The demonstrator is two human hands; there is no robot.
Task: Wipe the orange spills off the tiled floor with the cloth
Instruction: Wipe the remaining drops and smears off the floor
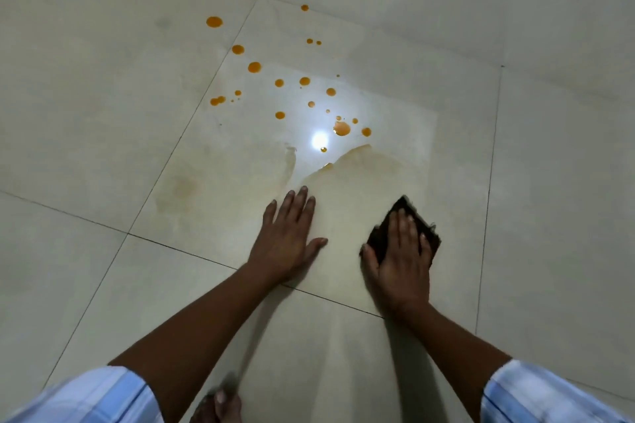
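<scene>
Several orange drops (254,67) dot the pale tiled floor (103,148) ahead of me, the largest one (341,128) beside a bright light reflection. A faint orange smear (364,168) fans out below it. My right hand (402,257) presses flat on a dark brown cloth (410,213) on the floor, at the near end of the smear. My left hand (288,237) lies flat on the tile beside it, fingers straight, holding nothing.
Dark grout lines (192,251) cross the floor. A paler stain (185,187) marks the tile to the left of my hands. My bare toes (220,403) show at the bottom edge between my light blue sleeves.
</scene>
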